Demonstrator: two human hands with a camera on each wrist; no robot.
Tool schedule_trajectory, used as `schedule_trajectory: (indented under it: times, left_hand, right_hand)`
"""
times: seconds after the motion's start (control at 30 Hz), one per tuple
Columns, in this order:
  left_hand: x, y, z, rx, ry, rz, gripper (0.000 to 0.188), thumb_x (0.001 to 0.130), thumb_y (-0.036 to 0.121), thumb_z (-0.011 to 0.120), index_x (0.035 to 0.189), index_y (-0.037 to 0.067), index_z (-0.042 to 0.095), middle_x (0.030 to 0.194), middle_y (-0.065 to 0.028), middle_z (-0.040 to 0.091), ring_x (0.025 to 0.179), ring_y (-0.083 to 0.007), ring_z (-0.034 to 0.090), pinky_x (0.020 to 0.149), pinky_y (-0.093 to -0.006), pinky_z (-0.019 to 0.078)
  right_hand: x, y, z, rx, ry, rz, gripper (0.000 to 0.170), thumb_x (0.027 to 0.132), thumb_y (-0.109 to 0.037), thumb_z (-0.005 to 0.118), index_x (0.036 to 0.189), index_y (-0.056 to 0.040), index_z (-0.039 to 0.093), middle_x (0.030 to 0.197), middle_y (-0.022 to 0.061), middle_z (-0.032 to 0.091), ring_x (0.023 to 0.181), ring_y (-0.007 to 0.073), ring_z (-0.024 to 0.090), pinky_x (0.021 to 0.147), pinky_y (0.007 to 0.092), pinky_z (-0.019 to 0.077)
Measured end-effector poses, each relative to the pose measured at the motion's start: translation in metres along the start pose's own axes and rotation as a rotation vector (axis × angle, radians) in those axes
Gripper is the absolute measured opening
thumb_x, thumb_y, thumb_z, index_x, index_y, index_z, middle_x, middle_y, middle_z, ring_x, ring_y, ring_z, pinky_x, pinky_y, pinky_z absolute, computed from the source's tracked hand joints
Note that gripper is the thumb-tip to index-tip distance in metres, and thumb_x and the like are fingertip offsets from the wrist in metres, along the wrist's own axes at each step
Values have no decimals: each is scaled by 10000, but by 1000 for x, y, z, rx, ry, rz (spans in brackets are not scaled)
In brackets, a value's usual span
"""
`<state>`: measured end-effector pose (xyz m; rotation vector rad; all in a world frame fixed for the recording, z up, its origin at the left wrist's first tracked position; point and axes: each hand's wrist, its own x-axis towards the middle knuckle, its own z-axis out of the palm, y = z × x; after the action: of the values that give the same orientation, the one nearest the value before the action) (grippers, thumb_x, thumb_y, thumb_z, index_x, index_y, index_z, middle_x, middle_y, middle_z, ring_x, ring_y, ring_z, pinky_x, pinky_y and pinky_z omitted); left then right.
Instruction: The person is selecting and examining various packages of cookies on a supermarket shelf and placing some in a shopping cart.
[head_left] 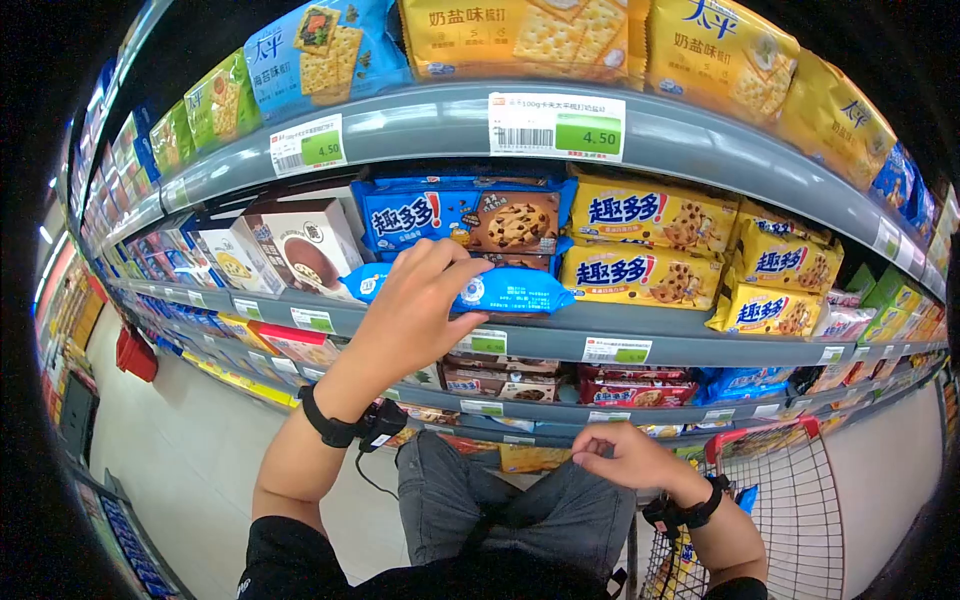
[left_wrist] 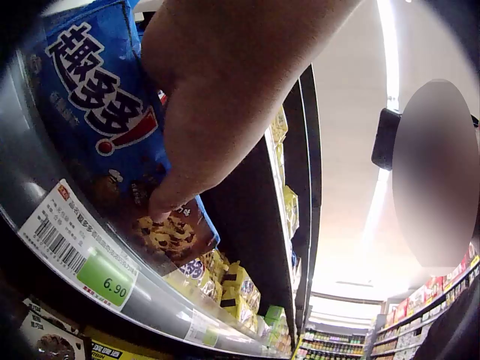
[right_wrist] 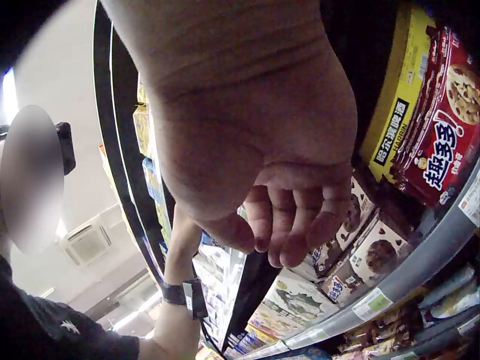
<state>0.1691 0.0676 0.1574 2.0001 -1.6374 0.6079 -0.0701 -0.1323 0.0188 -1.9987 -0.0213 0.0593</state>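
My left hand point(head_left: 425, 295) grips a blue cookie packet point(head_left: 520, 290) over the front edge of the middle shelf, its narrow side turned up. In the left wrist view the packet's printed front point(left_wrist: 97, 97) faces the camera, and the thumb of the left hand point(left_wrist: 214, 97) presses on its cookie picture. More blue cookie packets point(head_left: 410, 215) lie stacked right behind. Lower down, above the right thigh, my right hand point(head_left: 625, 458) hangs with loosely curled fingers. Seen from the right wrist, the right hand point(right_wrist: 262, 157) holds nothing and is near boxes and red cookie packets point(right_wrist: 450, 120).
Yellow cookie packets point(head_left: 650, 270) stand right of the blue ones, brown boxes point(head_left: 305, 240) left. Cracker bags point(head_left: 520, 40) fill the shelf above. A wire shopping cart point(head_left: 785, 510) with packets inside is at the lower right. A red basket point(head_left: 135, 355) stands on the floor at left.
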Motion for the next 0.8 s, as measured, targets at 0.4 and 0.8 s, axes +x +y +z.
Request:
schedule_trajectory:
  times: [0.4,0.8]
  left_hand:
    - [-13,30,-8,-156,83,298,622,599,111,804,1187,114,599,1128,-77,643,1028,-315,590,944,-469,427]
    - [-94,91,69,-398,74,524,318,806,171,718,1095,287,653,1246,32,604,1134,-177,522,912,-409,447]
  right_hand:
    - [-4,9,1,123,27,-23,121,931,-138,625,961,-21,621,763,3,618,711,81,565,652,249,467]
    - [-13,8,-2,1179,32,-133,765,870,-576,608,1375,-37,407,1353,135,528,1186,260,566,990,446,477]
